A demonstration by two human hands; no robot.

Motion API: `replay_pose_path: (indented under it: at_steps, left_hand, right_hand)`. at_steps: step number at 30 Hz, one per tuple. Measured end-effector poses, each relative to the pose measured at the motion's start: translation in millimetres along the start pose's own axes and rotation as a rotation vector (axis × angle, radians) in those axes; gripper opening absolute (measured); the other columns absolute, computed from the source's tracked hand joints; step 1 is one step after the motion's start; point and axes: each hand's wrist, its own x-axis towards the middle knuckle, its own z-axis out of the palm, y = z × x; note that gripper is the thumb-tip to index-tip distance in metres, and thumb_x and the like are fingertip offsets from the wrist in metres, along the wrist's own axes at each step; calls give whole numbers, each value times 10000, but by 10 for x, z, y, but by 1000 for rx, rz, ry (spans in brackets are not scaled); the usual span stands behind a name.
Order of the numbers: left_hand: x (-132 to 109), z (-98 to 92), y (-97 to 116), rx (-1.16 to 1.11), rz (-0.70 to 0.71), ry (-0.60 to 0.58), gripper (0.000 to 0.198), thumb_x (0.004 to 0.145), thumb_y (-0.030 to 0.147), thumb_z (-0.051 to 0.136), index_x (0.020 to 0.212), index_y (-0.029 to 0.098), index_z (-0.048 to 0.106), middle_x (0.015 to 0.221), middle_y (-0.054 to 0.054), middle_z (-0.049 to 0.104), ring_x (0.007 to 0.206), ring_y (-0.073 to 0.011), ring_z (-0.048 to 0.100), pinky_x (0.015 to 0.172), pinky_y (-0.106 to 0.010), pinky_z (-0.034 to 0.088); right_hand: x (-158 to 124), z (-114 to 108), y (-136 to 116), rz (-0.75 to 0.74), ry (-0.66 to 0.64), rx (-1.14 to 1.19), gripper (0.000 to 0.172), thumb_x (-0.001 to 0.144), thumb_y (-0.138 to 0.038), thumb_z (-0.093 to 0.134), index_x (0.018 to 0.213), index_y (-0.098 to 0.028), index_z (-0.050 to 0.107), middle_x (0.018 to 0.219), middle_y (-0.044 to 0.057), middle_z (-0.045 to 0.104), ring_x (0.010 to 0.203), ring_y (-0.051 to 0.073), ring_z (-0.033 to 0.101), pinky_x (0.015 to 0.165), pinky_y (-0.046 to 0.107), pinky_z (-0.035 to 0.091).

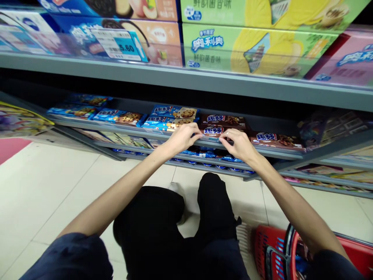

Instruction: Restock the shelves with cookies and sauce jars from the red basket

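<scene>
My left hand (pixel 185 137) is closed at the shelf edge, its thumb and fingertips pinched at the left end of a small pale-blue label (pixel 211 139). My right hand (pixel 237 143), with a ring on one finger, pinches at the label's right end. Just behind the label lies a brown cookie packet (pixel 212 131), its right part hidden by my right hand. Another brown packet (pixel 223 119) lies behind it. Blue cookie packets (pixel 163 123) lie beside my left hand, and a further brown packet (pixel 275 140) is right of my right hand.
An upper shelf (pixel 175 76) with cookie boxes (pixel 262 50) and a price tag (pixel 119 43) overhangs my hands. More blue packets (pixel 116 116) lie at the left. Lower shelves (pixel 201 165) hold blue packs. On the floor by my right arm stands a red shopping basket (pixel 269 249) with goods inside.
</scene>
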Motion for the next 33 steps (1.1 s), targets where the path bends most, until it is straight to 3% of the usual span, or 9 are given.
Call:
replay_pose_path:
  at_steps: [6,11,18,21,26,33]
  left_hand:
    - [101,-105,-94,72,133,39,365,1000,403,596,1207,172,788,1218,-108,763,1150,-291,706,1070,-453,532]
    - [129,17,-45,141,208,-33,464,1043,456,501,1199,135,797,1301,-136,754,1235,-303,672,1096,-465,514]
    - [131,113,34,128,213,-31,457,1024,436,525,1197,103,787,1302,-145,751,1258,-320,656,1114,-465,509]
    - [307,80,25,83,183,-3,445,1051,402,444,1208,155,780,1263,-117,767,1217,-285,694,1130,-422,501]
    - [635,114,-33,97,58,-25,373,1001,290,496,1260,235,759,1489,-56,654,1404,-260,592,1211,-325,421]
    - [703,208,-91,141,8,-128,442,1002,409,547,1379,222,680,1524,-98,619,1414,-268,581,1178,-319,430]
  right_hand:
    - [-94,-258,51,139,85,-58,360,1086,-381,481,1257,-209,747,1246,99,770,1172,268,713,1094,432,527]
    - [-326,-367,183,104,-51,-197,421,1093,-412,465,1261,-178,772,1359,118,730,1291,293,665,1170,468,490]
    - [-458,-361,210,109,-7,-176,410,1086,-421,490,1282,-187,764,1353,119,733,1290,295,668,1172,501,495]
    - [-360,-377,290,186,70,-124,418,1080,-404,495,1309,-160,745,1390,133,711,1321,291,660,1201,472,487]
    - [-167,-351,520,368,100,-208,395,1031,-265,522,1327,-107,730,1502,176,621,1418,327,588,1253,492,436]
    - [-142,-352,552,362,43,-175,351,1005,-236,578,1284,-119,755,1450,147,668,1385,305,625,1248,463,449]
